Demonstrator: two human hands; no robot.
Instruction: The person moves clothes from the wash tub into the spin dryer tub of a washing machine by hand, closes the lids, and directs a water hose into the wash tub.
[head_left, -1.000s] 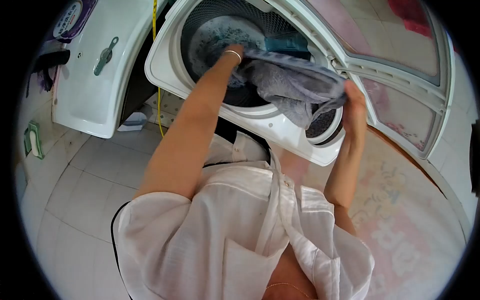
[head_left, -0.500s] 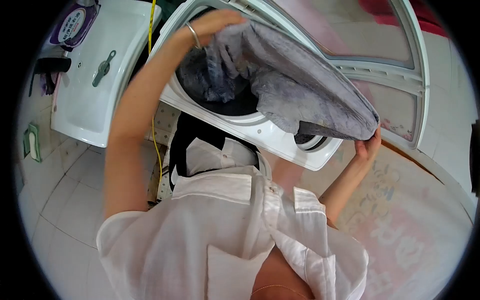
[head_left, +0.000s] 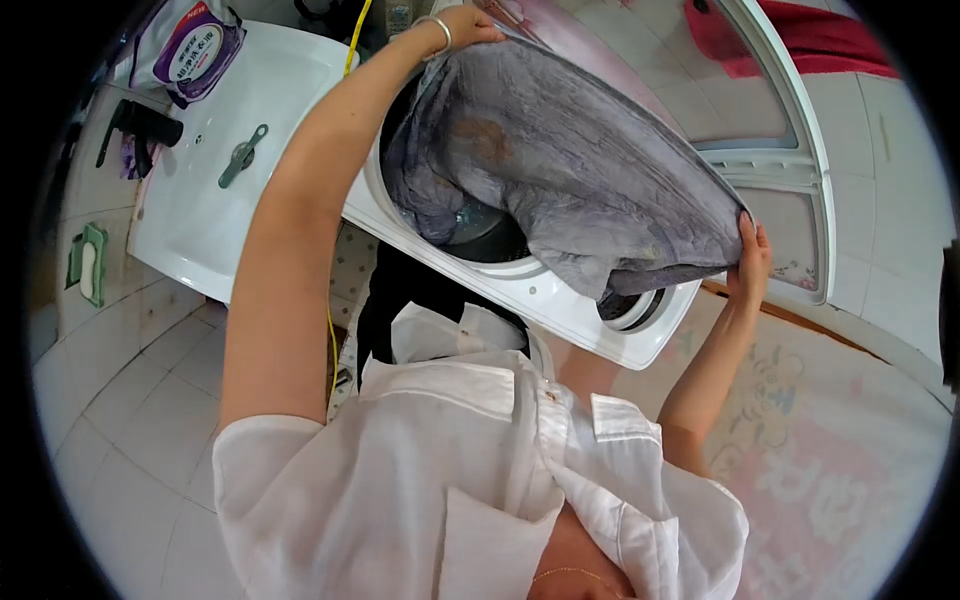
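Observation:
A large grey cloth (head_left: pixel 570 150), creased and wet-looking, is stretched between my two hands above a white twin-tub washing machine (head_left: pixel 560 305). My left hand (head_left: pixel 470 27), with a bangle at the wrist, grips its upper left corner. At the far right corner, my right hand (head_left: pixel 752 258) pinches the cloth's edge between thumb and fingers. A brownish patch shows on the fabric. Its lower left part hangs into the dark wash tub (head_left: pixel 490 242), where a bit of water shows. The lower right part hangs over the smaller spin tub (head_left: pixel 632 310), partly covering it.
The machine's see-through lid (head_left: pixel 822 190) stands raised on the right. To the left is a white sink (head_left: pixel 215 225) with a detergent pouch (head_left: pixel 197 52), a black faucet (head_left: pixel 148 124) and a drain plug (head_left: pixel 243 158). A soap dish (head_left: pixel 88 265) and a red towel (head_left: pixel 830 42) are farther out.
The cloth has been spread wider and pulled taut, with more of it lifted out of the wash tub. My left hand has moved slightly up. The view has shifted a little.

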